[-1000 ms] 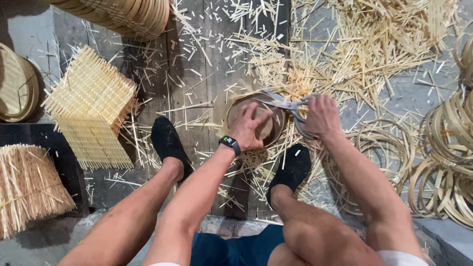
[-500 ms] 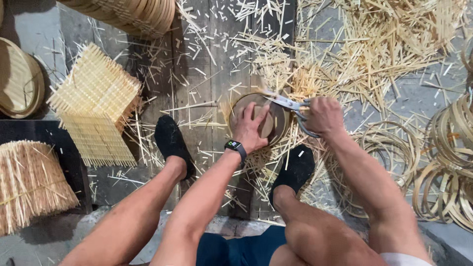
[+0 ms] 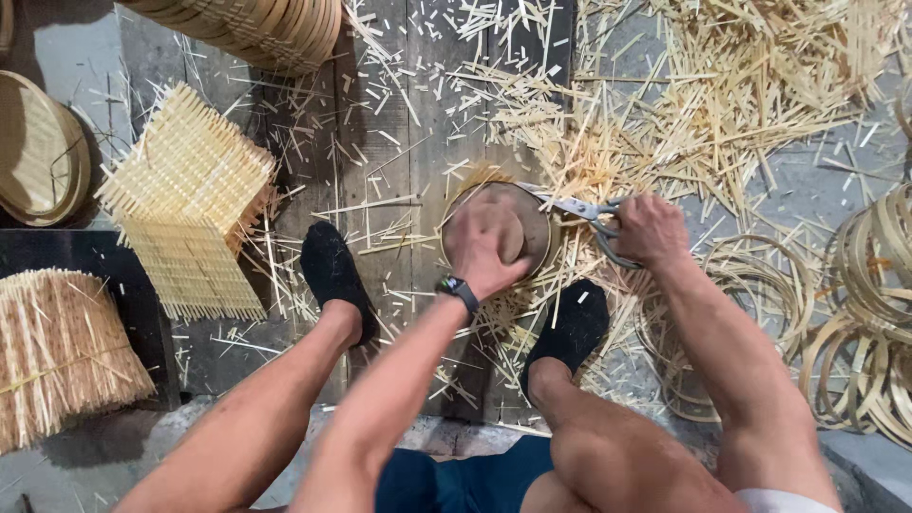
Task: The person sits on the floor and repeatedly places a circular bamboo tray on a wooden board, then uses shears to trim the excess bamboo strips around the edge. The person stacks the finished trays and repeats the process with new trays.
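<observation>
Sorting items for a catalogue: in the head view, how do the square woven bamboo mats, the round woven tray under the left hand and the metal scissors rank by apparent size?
1. Stack of square woven bamboo mats, largest.
2. Round woven tray, partly hidden by the left hand.
3. Metal scissors in the right hand, smallest.

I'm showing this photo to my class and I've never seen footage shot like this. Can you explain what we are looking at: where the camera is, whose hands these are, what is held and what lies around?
The camera sits on a person's head and looks straight down, so you see their own arms, knees and two feet in black shoes. The left hand, with a watch on its wrist, presses flat on a round woven disc on the wooden floor. The right hand holds scissors whose blades meet the disc's edge. Cut bamboo slivers are strewn all about. To the left lie square woven mats and a tied bundle of sticks. To the right are loose bamboo hoops, and more stacked rims lie at the top.
</observation>
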